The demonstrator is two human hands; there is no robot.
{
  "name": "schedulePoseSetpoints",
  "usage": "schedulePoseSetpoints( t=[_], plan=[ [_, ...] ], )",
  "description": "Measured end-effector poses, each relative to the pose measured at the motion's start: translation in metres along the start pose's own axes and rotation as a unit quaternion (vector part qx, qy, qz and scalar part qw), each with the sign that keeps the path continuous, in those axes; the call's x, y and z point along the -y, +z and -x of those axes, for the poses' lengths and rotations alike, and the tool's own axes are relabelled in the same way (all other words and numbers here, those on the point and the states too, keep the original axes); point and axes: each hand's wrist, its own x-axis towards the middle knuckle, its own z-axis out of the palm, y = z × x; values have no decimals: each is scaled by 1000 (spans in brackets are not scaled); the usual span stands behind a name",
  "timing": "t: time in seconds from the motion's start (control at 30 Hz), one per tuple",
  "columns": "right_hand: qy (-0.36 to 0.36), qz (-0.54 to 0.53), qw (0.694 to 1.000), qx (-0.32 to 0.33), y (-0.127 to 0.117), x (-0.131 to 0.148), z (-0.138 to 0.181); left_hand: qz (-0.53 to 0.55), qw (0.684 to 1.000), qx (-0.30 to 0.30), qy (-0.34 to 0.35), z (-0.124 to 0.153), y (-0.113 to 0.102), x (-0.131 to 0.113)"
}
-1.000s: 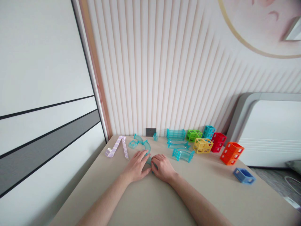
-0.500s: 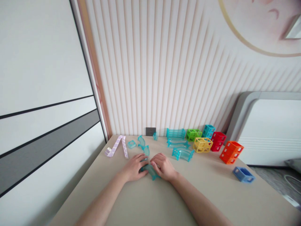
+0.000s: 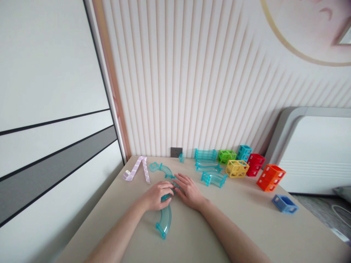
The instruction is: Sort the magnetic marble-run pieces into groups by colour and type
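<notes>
My left hand (image 3: pixel 160 195) is closed over the upper end of a clear teal curved track piece (image 3: pixel 166 218), whose free end points toward me on the table. Opposite it, my right hand (image 3: pixel 189 190) has its fingers and thumb on another teal track section (image 3: pixel 176 182), mostly hidden between the hands. A further curved teal piece (image 3: pixel 166 170) runs from there up and left to a small round teal piece (image 3: pixel 154 167). Together they form a winding line. Whether the ends under my fingers are locked together is hidden.
Right of my hands lie loose teal track pieces (image 3: pixel 214 179). Beyond them stand yellow (image 3: pixel 237 168), green (image 3: pixel 226 157), red (image 3: pixel 255 164) and orange (image 3: pixel 270 178) frame blocks, plus a blue one (image 3: pixel 285 203). A lilac ribbon-like strip (image 3: pixel 135 170) is at the left. The ribbed wall (image 3: pixel 164 91) borders the back.
The curved piece under my hands has swung round, its free end now toward me at the left. The far curved piece has shifted against the small round one. My right fingers have straightened somewhat.
</notes>
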Motion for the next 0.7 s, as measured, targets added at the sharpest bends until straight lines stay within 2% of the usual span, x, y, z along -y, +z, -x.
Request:
schedulePoseSetpoints(
  t=[0.17, 0.33, 0.57, 0.7],
  plan=[
    [-17, 3, 999, 29, -3, 3, 0, -18, 999, -35, -9, 0, 2, 4],
    [7, 30, 999, 9, -4, 5, -3, -26, 998, -52, -39, 0, 1, 8],
    [64, 82, 994, -18, -5, 7, -4, -28, 996, -44, -69, 3, 0, 11],
    [53, 80, 995, -37, -2, 5, -1, -25, 996, -42, -72, 3, 0, 10]
  ],
)
